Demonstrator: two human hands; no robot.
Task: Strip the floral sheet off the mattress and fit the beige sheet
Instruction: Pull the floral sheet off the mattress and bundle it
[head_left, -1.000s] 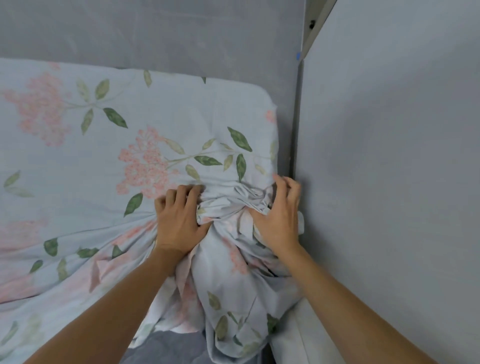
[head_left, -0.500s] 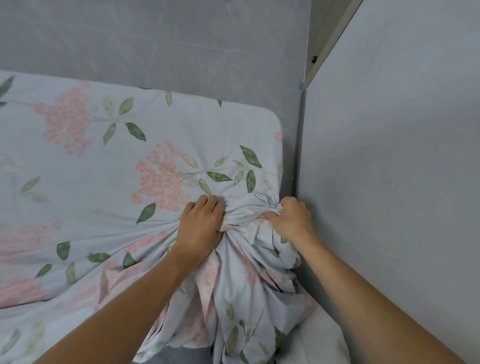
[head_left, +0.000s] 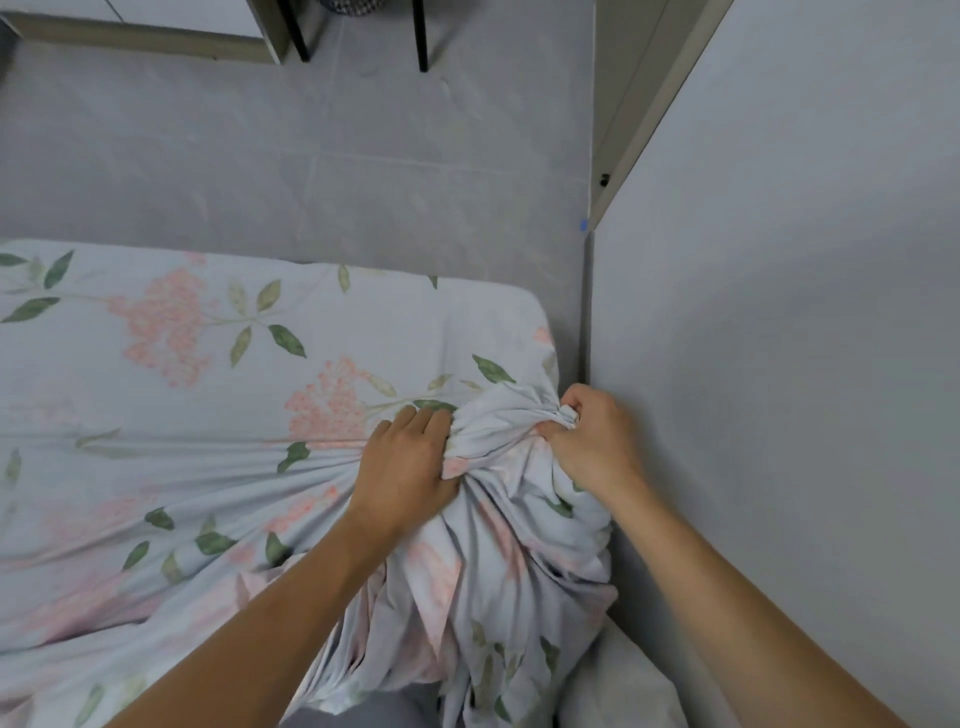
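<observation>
No readable text, label, brand or number anywhere — floral sheet (head_left: 218, 384) carries printed pattern only.

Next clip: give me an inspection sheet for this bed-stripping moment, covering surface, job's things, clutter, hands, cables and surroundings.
Surface: mattress, far corner still covered by the sheet.
Job's things: floral sheet, flat on the far part, bunched into a gathered wad by the wall; beige sheet not seen.
Clutter: white bedding at the bottom edge beside the wall.
Hands: left hand grips the bunched fabric; right hand pinches a gathered fold, fingers curled.
Cables: nothing seen.
Surroundings: grey wall on the right, grey tiled floor beyond the bed, black furniture legs at the top.
</observation>
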